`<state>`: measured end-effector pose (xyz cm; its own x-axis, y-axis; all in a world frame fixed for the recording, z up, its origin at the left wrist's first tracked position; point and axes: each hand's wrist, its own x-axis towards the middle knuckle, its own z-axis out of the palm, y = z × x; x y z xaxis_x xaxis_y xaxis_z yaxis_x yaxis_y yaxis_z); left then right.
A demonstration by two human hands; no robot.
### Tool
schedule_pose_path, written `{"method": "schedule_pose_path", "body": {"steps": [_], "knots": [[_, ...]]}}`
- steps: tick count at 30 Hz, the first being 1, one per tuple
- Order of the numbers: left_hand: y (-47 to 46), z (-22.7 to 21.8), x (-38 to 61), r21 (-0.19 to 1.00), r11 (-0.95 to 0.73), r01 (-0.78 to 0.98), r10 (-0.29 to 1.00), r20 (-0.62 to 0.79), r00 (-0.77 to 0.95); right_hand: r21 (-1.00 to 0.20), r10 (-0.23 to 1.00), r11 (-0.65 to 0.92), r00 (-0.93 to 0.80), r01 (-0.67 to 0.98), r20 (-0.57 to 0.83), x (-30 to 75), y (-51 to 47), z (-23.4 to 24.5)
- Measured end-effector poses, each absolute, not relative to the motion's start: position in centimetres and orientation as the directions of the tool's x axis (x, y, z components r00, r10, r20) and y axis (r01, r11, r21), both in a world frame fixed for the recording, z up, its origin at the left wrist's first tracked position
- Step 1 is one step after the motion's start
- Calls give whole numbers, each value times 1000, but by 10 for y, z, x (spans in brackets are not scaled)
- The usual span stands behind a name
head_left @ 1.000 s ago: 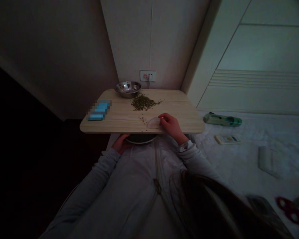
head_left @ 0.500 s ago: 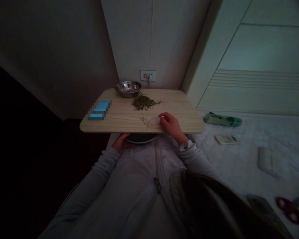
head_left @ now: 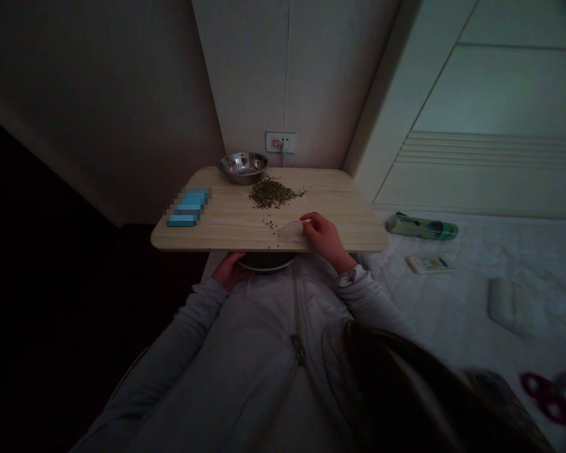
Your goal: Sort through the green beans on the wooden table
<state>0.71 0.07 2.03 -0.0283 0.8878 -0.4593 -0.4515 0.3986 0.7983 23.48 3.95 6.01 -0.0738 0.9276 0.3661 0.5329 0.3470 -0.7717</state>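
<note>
On the small wooden table (head_left: pixel 226 220), my right hand (head_left: pixel 325 241) pinches a clear half-round plastic piece (head_left: pixel 290 232) that lies against the tabletop near the front edge. A few loose greenish grains (head_left: pixel 270 225) sit just left of that piece. Further back is a heap of the same dark green grains (head_left: pixel 271 192). Below the front edge, my left hand (head_left: pixel 229 270) grips the side of a bowl (head_left: pixel 266 265) with a pale rim. The tabletop hides part of this bowl and the tips of some left fingers.
A shiny metal bowl (head_left: pixel 243 168) stands at the table's back left, and a blurred-out blue phone-like object (head_left: pixel 188 207) lies at its left. On the white bedding to the right are a green bottle-like item (head_left: pixel 422 227), a pale phone-sized object (head_left: pixel 430 264) and red-handled scissors (head_left: pixel 547 396).
Almost nothing differs. The clear plastic piece has tilted or shifted very slightly under my right hand, while my left hand stays on the bowl.
</note>
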Motion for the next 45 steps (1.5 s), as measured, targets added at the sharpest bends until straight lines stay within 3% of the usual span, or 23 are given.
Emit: {"method": "schedule_pose_path", "body": {"steps": [45], "knots": [[3, 16, 4, 806, 399, -436, 893, -449, -13, -757, 928, 342, -74, 556, 365, 236, 40, 60]]}}
